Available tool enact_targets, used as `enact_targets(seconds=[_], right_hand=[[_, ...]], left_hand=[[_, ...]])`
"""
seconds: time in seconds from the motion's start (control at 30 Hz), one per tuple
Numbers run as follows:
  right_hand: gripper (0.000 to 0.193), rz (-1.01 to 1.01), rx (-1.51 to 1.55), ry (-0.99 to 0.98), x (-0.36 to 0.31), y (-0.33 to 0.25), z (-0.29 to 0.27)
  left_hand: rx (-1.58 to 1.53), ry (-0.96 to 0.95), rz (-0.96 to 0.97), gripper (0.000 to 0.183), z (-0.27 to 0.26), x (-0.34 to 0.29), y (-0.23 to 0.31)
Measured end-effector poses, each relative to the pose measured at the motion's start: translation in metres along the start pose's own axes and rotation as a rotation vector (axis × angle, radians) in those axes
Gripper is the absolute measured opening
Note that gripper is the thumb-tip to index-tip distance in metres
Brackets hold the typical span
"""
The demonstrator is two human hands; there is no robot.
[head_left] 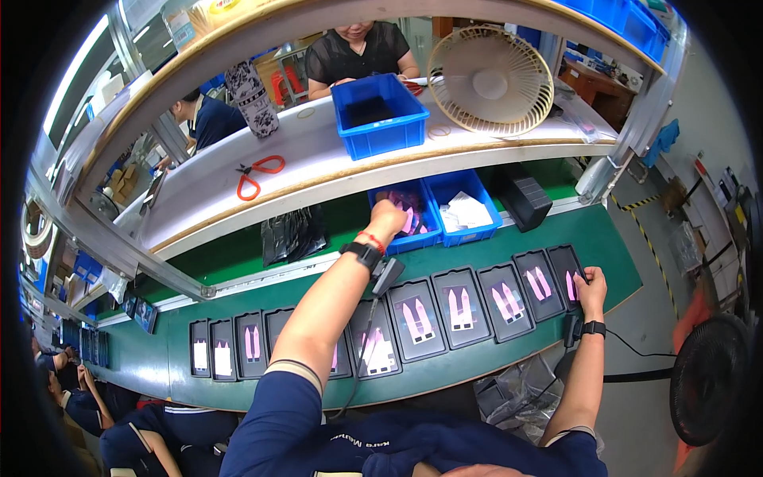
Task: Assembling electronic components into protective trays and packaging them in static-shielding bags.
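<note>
My left hand (387, 217) reaches across the bench into a blue bin (430, 238) of pink pieces (410, 219) in dark or clear wrapping. Its fingertips are down among the pieces and hidden. At the right end of a row of black trays, my right hand (591, 291) is closed at the edge of the last tray (563, 257), beside a pink pointed strip (572, 286). What its fingers pinch, if anything, cannot be made out. Several other trays hold pairs of pink strips (459, 308), some with white ends. My left forearm covers part of the row.
Beside the bin stands another blue bin (474, 234) with white papers. A black plastic bag (292, 234) lies under the shelf. Above are red-handled snips (258, 175), a blue crate (381, 143) and a fan (490, 82). A person (362, 56) sits opposite; a black fan (707, 381) stands right.
</note>
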State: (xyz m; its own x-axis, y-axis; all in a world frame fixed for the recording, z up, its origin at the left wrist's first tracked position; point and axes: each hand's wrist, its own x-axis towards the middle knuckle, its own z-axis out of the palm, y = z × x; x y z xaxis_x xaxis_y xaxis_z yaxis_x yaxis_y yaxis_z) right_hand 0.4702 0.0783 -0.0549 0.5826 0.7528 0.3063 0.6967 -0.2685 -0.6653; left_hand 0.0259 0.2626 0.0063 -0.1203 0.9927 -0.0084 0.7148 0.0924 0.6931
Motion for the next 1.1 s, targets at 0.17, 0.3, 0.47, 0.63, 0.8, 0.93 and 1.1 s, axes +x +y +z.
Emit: enact_targets(seconds=[0.17, 0.3, 0.47, 0.63, 0.8, 0.93, 1.1], right_hand=[[0.026, -0.096, 0.049, -0.013, -0.007, -0.015, 0.020], [0.025, -0.112, 0.066, -0.023, -0.009, 0.017, 0.022], [0.026, -0.101, -0.057, -0.014, -0.016, 0.012, 0.014], [0.033, -0.445, -0.143, 0.141, -0.027, -0.106, 0.025], [0.028, -0.667, 0.035, -0.221, 0.013, -0.210, 0.086], [0.044, -0.481, -0.350, -0.528, 0.042, -0.257, 0.125], [0.076, -0.533, -0.651, -0.783, 0.059, -0.276, 0.145]], left_hand=[[0.101, -0.051, 0.104, 0.061, 0.013, 0.009, -0.020], [0.092, 0.101, 0.282, 0.060, 0.026, -0.012, -0.004], [-0.117, -0.066, 0.625, 0.054, -0.019, -0.093, -0.017], [-0.088, -0.016, 0.600, 0.028, -0.096, -0.165, -0.054], [-0.288, -0.120, 0.553, 0.017, -0.100, -0.203, -0.055], [-0.386, -0.123, 0.388, 0.016, -0.108, -0.231, -0.069], [-0.483, -0.050, 0.192, 0.015, -0.129, -0.256, -0.107]])
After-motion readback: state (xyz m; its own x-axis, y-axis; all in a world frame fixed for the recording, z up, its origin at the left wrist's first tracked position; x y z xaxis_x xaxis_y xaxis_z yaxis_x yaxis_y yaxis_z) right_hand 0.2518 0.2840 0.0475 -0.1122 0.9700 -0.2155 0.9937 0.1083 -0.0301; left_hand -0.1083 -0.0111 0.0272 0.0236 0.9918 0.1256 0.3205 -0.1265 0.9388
